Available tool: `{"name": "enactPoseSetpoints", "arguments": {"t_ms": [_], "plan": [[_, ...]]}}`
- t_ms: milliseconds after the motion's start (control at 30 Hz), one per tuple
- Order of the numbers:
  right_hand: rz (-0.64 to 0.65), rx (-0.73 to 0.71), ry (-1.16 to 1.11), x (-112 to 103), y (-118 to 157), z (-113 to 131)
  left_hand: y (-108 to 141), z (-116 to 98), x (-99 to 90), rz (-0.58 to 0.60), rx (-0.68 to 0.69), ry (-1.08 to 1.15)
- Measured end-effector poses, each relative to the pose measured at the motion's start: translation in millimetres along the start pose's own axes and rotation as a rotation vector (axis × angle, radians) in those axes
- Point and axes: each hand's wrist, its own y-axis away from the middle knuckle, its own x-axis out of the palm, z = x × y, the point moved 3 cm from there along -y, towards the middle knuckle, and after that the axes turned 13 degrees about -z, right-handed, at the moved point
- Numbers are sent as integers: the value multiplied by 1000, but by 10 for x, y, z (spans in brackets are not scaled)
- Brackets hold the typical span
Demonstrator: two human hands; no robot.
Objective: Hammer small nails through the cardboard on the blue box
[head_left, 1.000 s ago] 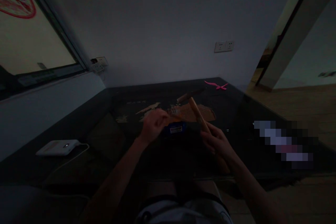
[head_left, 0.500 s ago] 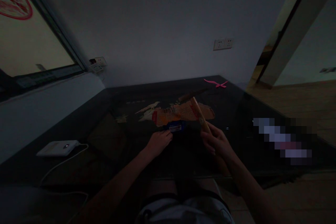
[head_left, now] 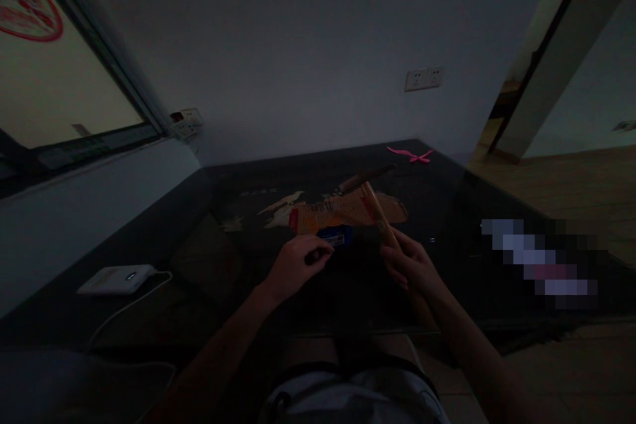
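My right hand (head_left: 410, 262) is closed around the wooden handle of a hammer (head_left: 381, 215). Its dark, rusty-looking head lies across the handle's far end, over the table. My left hand (head_left: 298, 265) is curled, thumb and forefinger pinched together; anything between them is too small and dark to make out. Just beyond those fingertips lies a small blue packet (head_left: 338, 236) with a pale label, partly hidden by the hand. Behind it is a flattened orange printed wrapper (head_left: 342, 210), ragged and pale at its left end.
The dark, glossy table (head_left: 209, 192) stands against a wall. A pink ribbon (head_left: 412, 156) lies near its far right corner. At left rests a white power bank (head_left: 116, 279) with a cable. A blurred-out item (head_left: 536, 255) lies on the right. The room is dim.
My left hand has come up off the blue packet's left end, its fingers now curled into a pinch. The right hand still grips the hammer in nearly the same place. The view shifted slightly.
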Motion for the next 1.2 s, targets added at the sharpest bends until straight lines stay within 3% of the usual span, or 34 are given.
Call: {"name": "enactPoseSetpoints", "arguments": {"t_ms": [100, 200, 300, 400, 533, 800, 1200], "plan": [[-2, -4, -7, 3, -11, -6, -275, 4, -155, -219, -26, 83], [10, -15, -21, -2, -24, -24, -640, 154, -137, -365, -51, 188], [13, -25, -36, -23, -37, -52, -964, 345, 33, -394, -71, 296], [22, -31, -47, -43, -48, -82, -1133, 464, 225, -338, -83, 318], [22, -25, -60, -44, -45, -90, -1142, 522, 350, -285, -108, 282], [9, -11, -23, -10, -12, -24, -1109, 606, 409, -274, -105, 286], [-5, 3, -16, -23, -28, -59, -1091, 567, 391, -279, -162, 339]]}}
